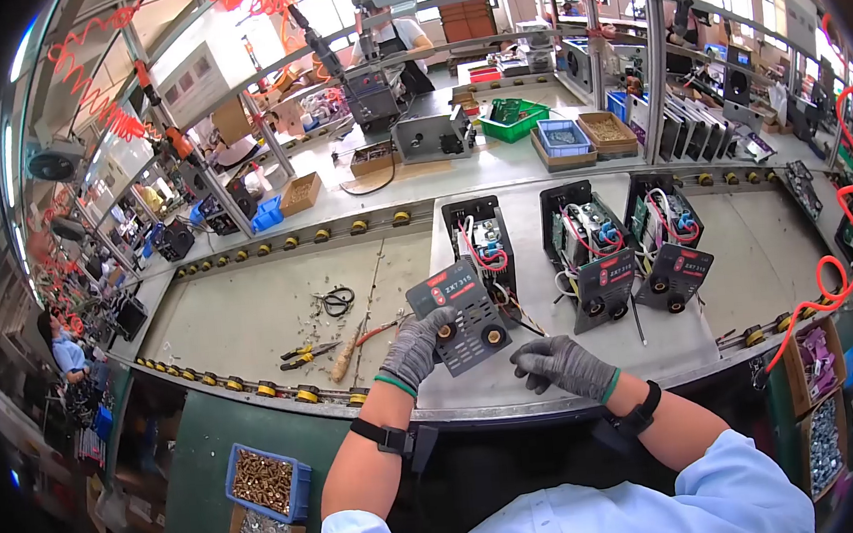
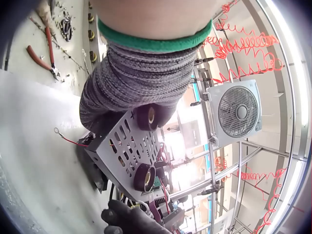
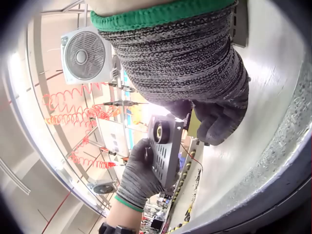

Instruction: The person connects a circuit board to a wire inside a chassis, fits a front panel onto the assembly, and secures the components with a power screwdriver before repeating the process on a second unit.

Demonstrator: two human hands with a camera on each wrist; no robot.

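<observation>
1. While my left hand (image 1: 415,348) grips the front panel (image 1: 475,313) by its left edge, my right hand (image 1: 570,367) waits just beside the panel's lower right corner.
2. Front panel, one: grey, slotted, marked "ZX7 315", with two round sockets on its face; held tilted in front of the left-hand open machine (image 1: 484,232), above the pale board (image 1: 457,394).
3. Right hand, gloved: fingers bent, near the loose wires (image 1: 515,310) between panel and machine. The fingertips are poorly seen, so I cannot tell whether they pinch a wire.
4. Red lead (image 2: 73,141), one: ring-ended, sticking out beside the panel in the left wrist view; its ring is fixed to nothing that I can see.
5. Companion machines, two: the middle one (image 1: 584,224) and the right one (image 1: 663,210), each open, with a like panel leaning at its front.
6. Tools, left of the board: yellow-handled pliers (image 1: 301,359) and red-handled cutters (image 1: 377,333), both lying unheld.
7. Step in hand, by my judgement: wiring at the back of this panel, which is not yet seated on its machine.
8. Next move, as I judge it: calls for a steady left grip and the right fingers on one chosen wire, without tugging the others.
</observation>
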